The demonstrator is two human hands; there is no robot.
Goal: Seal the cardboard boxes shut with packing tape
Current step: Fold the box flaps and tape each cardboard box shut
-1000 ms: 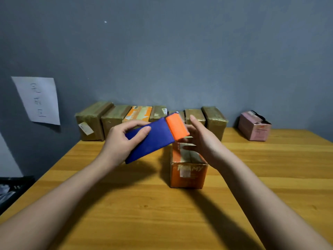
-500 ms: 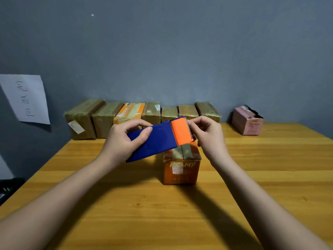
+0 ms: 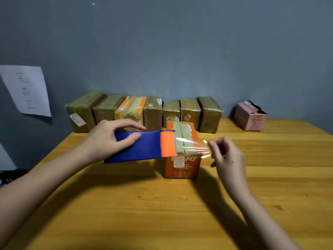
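An orange cardboard box (image 3: 182,166) stands on the wooden table (image 3: 162,210), its top flaps closed under old tape. My left hand (image 3: 108,139) grips a blue tape dispenser (image 3: 138,147) with an orange front, held level just left of the box top. A strip of clear packing tape (image 3: 193,147) stretches from the dispenser rightward above the box. My right hand (image 3: 226,156) pinches the free end of that strip, right of the box.
Several tape-wrapped brown boxes (image 3: 210,114) and one orange box (image 3: 130,110) line the grey wall at the table's back. A pink box (image 3: 249,117) sits at the back right. A sheet of paper (image 3: 27,91) hangs on the wall at left.
My right hand has pulled the tape end out to the right, away from the dispenser mouth. The dispenser has levelled out and dropped beside the box top.
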